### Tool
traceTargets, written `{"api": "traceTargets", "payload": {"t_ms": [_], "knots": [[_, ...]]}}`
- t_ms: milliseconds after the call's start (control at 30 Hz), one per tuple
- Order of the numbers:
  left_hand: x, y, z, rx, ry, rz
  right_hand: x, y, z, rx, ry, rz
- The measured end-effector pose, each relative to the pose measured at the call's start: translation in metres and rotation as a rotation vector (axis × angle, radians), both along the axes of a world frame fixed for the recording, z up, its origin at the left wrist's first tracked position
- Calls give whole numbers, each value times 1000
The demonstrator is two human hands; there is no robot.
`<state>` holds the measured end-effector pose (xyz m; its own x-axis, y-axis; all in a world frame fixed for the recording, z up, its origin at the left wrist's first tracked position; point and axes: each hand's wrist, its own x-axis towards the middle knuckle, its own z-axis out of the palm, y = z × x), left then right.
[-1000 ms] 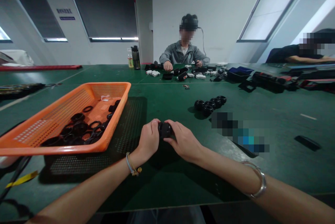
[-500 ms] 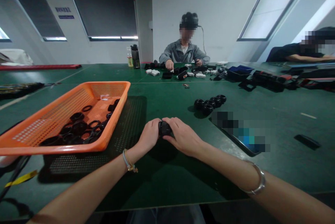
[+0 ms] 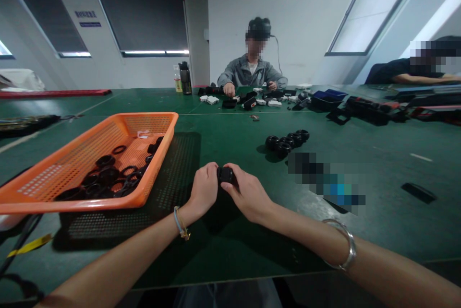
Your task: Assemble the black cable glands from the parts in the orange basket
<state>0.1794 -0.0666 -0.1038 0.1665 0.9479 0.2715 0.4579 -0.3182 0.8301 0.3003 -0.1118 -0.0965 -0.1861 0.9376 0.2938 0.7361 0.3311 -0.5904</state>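
Plainly, the table (image 3: 378, 236) has a smooth green top with a dull sheen, crossed by a thin pale seam towards its far side. On the left stands an orange plastic basket (image 3: 72, 207), with sloping walls, small holes and a rolled rim, and in it lies a loose heap of black rings (image 3: 108, 173), some thin and flat, others deeper like collars. To the right and farther off, glossy black round pieces (image 3: 288, 142) sit bunched together, and well to their right and nearer lies a slim dark strip (image 3: 418, 193). The left hand (image 3: 204, 190) and the right hand (image 3: 250, 193) both grasp a black part (image 3: 226, 174), fingers wrapped about its two ends, near the middle of the table's near side, right of the basket. It looks short, chunky and rounded, dark all over with a faint shine, and a narrow groove or gap shows towards its left end; the fingers hide the rest. On the far wall at left, a sign (image 3: 86, 17) bears a line of dark characters above a purple band, too blurred to read.
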Motion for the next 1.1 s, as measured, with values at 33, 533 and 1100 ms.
{"api": "traceTargets", "payload": {"t_ms": [33, 533, 1100], "knots": [[0, 0, 0, 8, 18, 6, -1, -1, 2, -34, 26, -8], [1, 13, -5, -98, -33, -66, 12, 16, 1, -113, 196, -8], [3, 2, 0, -32, 371, -160, 88, 57, 8, 170, -655, -544]]}}
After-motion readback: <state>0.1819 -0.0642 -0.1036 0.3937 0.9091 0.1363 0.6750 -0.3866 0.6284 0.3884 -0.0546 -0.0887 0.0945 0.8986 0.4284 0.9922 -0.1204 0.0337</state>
